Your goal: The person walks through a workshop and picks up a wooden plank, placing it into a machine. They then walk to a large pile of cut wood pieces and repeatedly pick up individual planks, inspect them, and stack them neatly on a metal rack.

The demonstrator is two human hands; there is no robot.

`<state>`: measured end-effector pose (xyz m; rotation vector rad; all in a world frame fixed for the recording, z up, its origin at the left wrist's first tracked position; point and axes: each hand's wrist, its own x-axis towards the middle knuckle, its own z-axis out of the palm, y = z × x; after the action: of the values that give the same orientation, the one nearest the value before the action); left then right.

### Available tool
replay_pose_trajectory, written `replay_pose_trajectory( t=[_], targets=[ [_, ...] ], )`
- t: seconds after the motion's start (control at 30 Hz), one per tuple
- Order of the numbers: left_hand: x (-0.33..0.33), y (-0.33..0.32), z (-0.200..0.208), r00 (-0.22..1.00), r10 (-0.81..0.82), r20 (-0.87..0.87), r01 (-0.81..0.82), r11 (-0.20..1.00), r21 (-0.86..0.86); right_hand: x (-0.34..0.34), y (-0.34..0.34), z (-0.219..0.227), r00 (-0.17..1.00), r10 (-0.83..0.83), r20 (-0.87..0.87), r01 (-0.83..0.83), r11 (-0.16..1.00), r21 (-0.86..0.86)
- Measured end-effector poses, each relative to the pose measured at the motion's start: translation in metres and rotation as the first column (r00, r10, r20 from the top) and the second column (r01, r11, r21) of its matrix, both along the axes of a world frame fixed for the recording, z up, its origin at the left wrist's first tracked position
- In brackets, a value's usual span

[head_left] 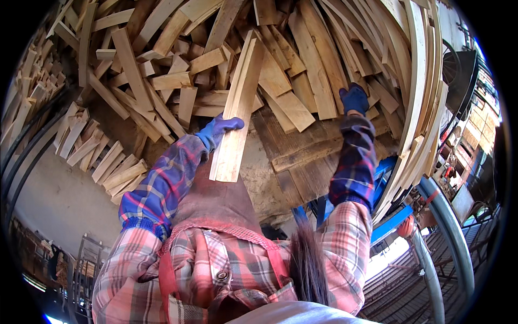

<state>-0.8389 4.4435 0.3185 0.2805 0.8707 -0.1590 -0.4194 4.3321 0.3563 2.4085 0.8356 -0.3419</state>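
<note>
My left hand [218, 131], in a purple-blue glove, is closed round the side of a few long pale wooden boards [235, 110]. They lie lengthwise together and slant up in front of my apron. My right hand [355, 100], in a dark blue glove, reaches out to the far right. Its thumb stands apart from the fingers, and it touches or hovers just over the wooden boards [318, 65] there. The undersides of its fingers are hidden, and I see nothing gripped in them.
A jumbled heap of short wood offcuts [172, 81] lies ahead and to the left. Small stacked pieces [116, 167] line the left side. Tall bent-looking planks [418, 81] stand at the right, by a blue metal frame [391, 224] and a grey pipe [450, 237]. Below me is a wooden surface [302, 162].
</note>
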Motion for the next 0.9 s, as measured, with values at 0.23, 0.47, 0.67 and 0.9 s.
replay_pose_trajectory(
  t=[0.23, 0.47, 0.67, 0.9],
  targets=[
    [0.013, -0.018, -0.013, 0.996, -0.022, 0.087, 0.029, 0.996, -0.079, -0.014, -0.051, 0.008, 0.968, 0.143, -0.205, -0.092, 0.967, 0.238],
    [-0.001, -0.033, -0.026, 0.994, -0.108, -0.035, 0.111, 0.989, 0.099, -0.056, 0.013, -0.056, 0.982, 0.182, -0.048, -0.185, 0.979, -0.088],
    [0.004, -0.039, 0.001, 0.988, 0.154, 0.008, -0.152, 0.970, 0.189, -0.095, 0.031, -0.003, 0.912, 0.062, -0.406, -0.018, 0.994, 0.112],
    [0.013, -0.053, -0.025, 0.939, 0.248, 0.237, -0.325, 0.864, 0.384, -0.297, -0.010, 0.114, 0.636, -0.062, -0.769, 0.201, 0.976, 0.087]
  ],
)
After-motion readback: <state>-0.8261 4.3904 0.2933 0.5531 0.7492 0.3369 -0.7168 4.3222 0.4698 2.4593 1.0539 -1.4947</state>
